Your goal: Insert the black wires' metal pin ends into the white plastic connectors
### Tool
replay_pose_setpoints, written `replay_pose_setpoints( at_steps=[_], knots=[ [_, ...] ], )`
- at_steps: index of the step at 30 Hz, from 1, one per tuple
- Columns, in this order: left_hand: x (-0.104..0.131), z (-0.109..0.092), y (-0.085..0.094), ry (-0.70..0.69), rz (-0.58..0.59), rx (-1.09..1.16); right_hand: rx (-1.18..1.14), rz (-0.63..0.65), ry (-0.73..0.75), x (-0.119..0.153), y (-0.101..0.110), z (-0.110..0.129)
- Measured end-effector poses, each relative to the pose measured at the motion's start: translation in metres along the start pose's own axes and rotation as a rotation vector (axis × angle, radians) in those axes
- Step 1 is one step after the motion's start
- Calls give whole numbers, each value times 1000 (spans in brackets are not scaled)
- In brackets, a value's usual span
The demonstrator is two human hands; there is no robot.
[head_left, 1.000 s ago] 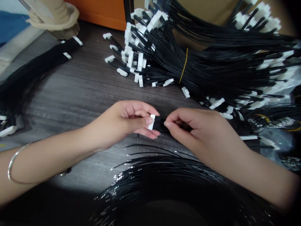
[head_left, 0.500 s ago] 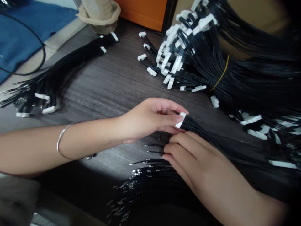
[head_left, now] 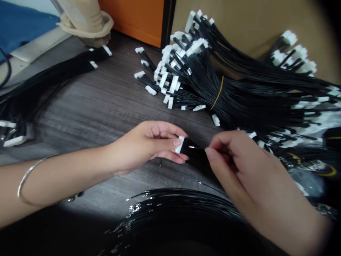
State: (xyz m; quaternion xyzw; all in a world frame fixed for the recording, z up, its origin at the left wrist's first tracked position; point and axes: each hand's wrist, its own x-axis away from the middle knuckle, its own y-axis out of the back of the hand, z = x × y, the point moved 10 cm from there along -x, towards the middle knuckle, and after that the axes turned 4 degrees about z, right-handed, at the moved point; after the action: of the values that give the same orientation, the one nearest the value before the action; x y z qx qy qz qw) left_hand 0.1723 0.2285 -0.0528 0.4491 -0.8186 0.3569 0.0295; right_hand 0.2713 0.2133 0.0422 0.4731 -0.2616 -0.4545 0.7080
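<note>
Between the thumb and fingers of my left hand (head_left: 154, 144) is a white connector housing (head_left: 179, 144), with black wires trailing from its right side. My right hand (head_left: 247, 174) pinches a single black wire (head_left: 198, 148) just behind its end. The shiny metal terminal (head_left: 191, 146) on that wire points left, a small gap away from the housing. Below both hands lies a fan of loose black wires (head_left: 181, 199), their bare metal terminals facing left. One of these wires sticks out a little above the others.
A large bundle of black cables with white connectors, tied by a yellow band (head_left: 217, 93), lies at the back right. More connector cables (head_left: 48, 71) lie at the left. A cup in a holder (head_left: 87, 26) stands near an orange panel (head_left: 133, 19) at the back.
My right hand has moved right from beside the loose wire ends and now holds one wire up to the housing. The view has shifted to the right.
</note>
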Motion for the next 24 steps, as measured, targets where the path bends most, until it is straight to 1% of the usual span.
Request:
replay_pose_setpoints(
  at_steps=[2,5,11,16,20,24],
  knots=[
    [0,0,1,4,-9,-21,-19,34,-56,-7,-2,-13],
    [0,0,1,4,-15,-26,-59,83,-74,-10,-11,-20],
    [-3,0,0,-4,-11,-21,-52,107,-42,-10,-18,-17],
    [-2,-2,2,-10,-23,-29,-77,82,-56,-11,-16,-19],
    [-1,0,0,-6,5,-46,-91,69,-41,-12,-21,-17],
    [-2,-1,0,-12,11,-82,-34,70,-6,-13,-23,-13]
  ],
)
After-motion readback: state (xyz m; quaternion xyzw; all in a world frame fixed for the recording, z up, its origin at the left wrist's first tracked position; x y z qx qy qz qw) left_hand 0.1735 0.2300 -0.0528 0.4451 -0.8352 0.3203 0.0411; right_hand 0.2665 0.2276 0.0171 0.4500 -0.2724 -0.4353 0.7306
